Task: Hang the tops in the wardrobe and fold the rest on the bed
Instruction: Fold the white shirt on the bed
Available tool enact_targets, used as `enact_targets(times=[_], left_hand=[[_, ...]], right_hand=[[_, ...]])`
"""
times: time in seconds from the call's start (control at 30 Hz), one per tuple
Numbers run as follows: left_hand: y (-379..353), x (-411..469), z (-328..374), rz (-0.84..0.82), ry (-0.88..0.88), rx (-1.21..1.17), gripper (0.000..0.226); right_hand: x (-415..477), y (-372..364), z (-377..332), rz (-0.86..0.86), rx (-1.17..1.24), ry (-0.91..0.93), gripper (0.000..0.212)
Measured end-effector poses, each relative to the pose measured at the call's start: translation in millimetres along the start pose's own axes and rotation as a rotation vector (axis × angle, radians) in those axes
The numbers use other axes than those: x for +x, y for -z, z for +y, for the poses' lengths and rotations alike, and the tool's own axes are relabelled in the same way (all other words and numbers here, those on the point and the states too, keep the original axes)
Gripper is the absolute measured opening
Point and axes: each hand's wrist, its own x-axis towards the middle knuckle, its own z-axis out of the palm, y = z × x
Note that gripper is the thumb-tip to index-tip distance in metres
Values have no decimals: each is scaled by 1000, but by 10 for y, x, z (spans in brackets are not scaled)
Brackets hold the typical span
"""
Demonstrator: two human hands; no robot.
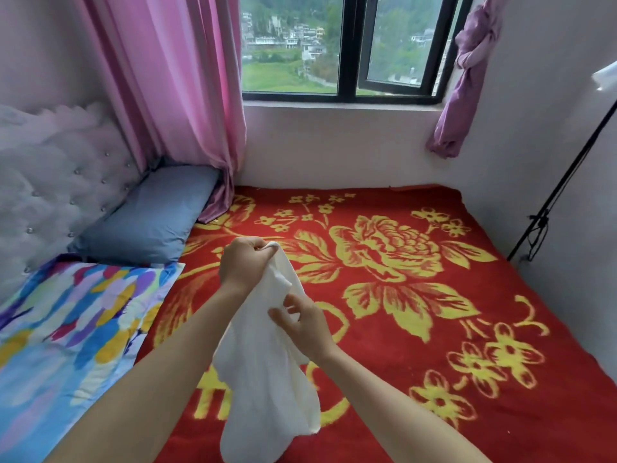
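1. Holding the white garment (pixel 267 379) up by one end, the left grip (pixel 242 262) is clenched around a bunched edge of the cloth at the top, with the back of the hand toward the camera.
2. The right grip (pixel 300 324) grasps the same garment lower down, on its right edge. Thumb and fingertips pinch a fold of fabric; the other fingers are loosely curled.
3. The garment hangs as a long crumpled drape from the left grip. It passes the right grip and runs down between the two forearms to the bottom edge of the view.
4. Garment type cannot be determined from the crumpled shape; the fabric looks soft and possibly knitted.
5. Location: the garment is held above the near left part of the bed (pixel 500 412), over a red blanket (pixel 384 332) with a yellow flower pattern. Whether its lower end touches the blanket cannot be seen.
6. At the head of the bed, a blue pillow (pixel 147 218) lies against the tufted headboard (pixel 50 182). A multicoloured pillow (pixel 66 329) lies just beside it, nearer the camera.
7. A pink curtain (pixel 167 95) hangs left of the window (pixel 340 45), its hem reaching the bed beside the blue pillow.
8. A purple curtain (pixel 467 71) is knotted at the right of the window.
9. A black stand (pixel 561 188) rises along the right wall.
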Motion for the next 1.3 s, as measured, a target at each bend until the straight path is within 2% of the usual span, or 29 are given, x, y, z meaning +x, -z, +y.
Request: enact_targets(times=[0.07,0.17,0.27,0.3,0.33,0.4,0.47,0.53,0.6,0.67,0.73,0.8,0.83,0.9,1.03,1.1,1.17,1.23,1.3], left_hand=[[118,91,2,39,29,12,23],[355,182,-103,118,86,116,24],[516,155,-333,104,113,253,30],[546,143,-426,76,98,262,39],[557,135,-508,14,54,238,55],[559,111,-597,-217,-61,51,99],[550,79,-637,-486,-56,-133,120],[539,31,-666,-707,11,-199,113],[485,-43,-743,-800,31,-266,91],[385,-117,-841,-768,51,-421,83],[312,-175,-875,-651,64,-541,68],[283,-174,-855,-511,88,-644,27],[301,-153,-843,-457,102,-673,14],[373,-105,-786,-377,97,-685,21],[541,37,-674,-300,57,-691,30],[593,104,-609,-290,23,-702,44],[626,148,-582,-302,-6,-684,48],[655,173,-578,-309,-32,-638,43],[702,196,-611,-290,-38,-632,49]], right_hand=[[92,28,-95,91,6,53,19],[253,224,-347,151,11,59,20],[376,445,-610,148,-28,112,16],[411,471,-676,114,-81,146,16],[443,481,-725,59,-153,182,15],[488,422,-787,-77,-307,247,14],[522,322,-822,-162,-361,290,13],[544,260,-860,-165,-336,324,13],[568,238,-888,-151,-286,351,13],[594,245,-889,-150,-224,354,14],[603,260,-870,-149,-211,345,14],[612,303,-832,-141,-216,314,14],[610,331,-809,-135,-215,285,13],[601,395,-721,-160,-181,207,10],[551,394,-405,-430,-113,-28,9],[529,364,-252,-503,-239,-69,24],[544,336,-162,-532,-399,-96,34],[600,328,-130,-525,-561,-91,27],[681,371,-110,-497,-711,-108,17]])
